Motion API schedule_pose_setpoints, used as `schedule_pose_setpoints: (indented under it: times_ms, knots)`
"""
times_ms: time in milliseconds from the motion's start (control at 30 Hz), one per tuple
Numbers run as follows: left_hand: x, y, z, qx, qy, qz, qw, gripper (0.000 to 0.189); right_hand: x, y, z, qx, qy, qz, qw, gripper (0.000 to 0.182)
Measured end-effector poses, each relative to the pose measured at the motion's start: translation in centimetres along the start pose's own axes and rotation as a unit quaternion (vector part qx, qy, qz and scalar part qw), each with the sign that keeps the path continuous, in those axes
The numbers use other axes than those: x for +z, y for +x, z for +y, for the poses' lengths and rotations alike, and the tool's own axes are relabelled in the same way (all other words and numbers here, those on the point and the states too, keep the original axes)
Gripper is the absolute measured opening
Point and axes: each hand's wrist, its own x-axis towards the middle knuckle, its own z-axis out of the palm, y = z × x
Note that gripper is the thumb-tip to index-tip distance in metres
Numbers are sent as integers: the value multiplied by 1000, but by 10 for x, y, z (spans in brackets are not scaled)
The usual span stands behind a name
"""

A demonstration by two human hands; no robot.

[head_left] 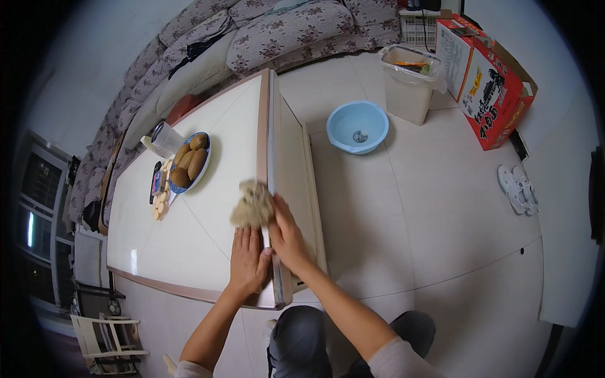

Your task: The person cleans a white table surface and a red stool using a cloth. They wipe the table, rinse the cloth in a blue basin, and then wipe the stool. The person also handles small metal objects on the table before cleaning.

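Observation:
A crumpled beige cloth point(253, 205), slightly blurred, lies over the right edge of a low table with a glossy white top point(227, 175). My right hand point(287, 236) is against the table's edge, its fingertips touching the cloth's right side; whether they grip it cannot be told. Palm down on the tabletop, my left hand point(248, 262) has its fingers extended, the tips at the cloth's near edge. Farther along the table stands a blue-and-white bowl point(206, 165) of brown, kiwi-like fruits point(197, 163).
Beside the bowl are round pale pieces point(161, 204), a small box point(159, 182) and a clear plastic jug point(166, 141). A blue basin point(358, 126), a lined waste bin point(409, 94), a red carton point(496, 90) and white shoes point(515, 189) occupy the floor. A floral sofa point(293, 33) stands behind.

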Motion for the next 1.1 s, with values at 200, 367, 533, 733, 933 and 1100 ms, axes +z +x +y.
schedule_pose_setpoints:
  times_ms: [200,367,533,733,933,1100]
  knots:
    - [-2,7,13,-46,51,-19,997,59,0,-15,6,70,85,17,994,50]
    - [-9,7,21,-70,46,-18,996,59,-25,-88,-9,221,130,-117,960,51]
    - [-11,14,21,-73,46,-35,996,62,-5,14,22,212,74,-12,974,43]
    - [-16,16,20,-88,3,-50,995,65,-22,12,17,303,64,-134,941,37]
    - [-21,15,25,-122,-24,-77,989,63,-21,4,-9,220,-44,-115,968,30]
    - [-20,17,23,-138,-41,-83,986,64,-4,148,38,269,-13,-106,957,32]
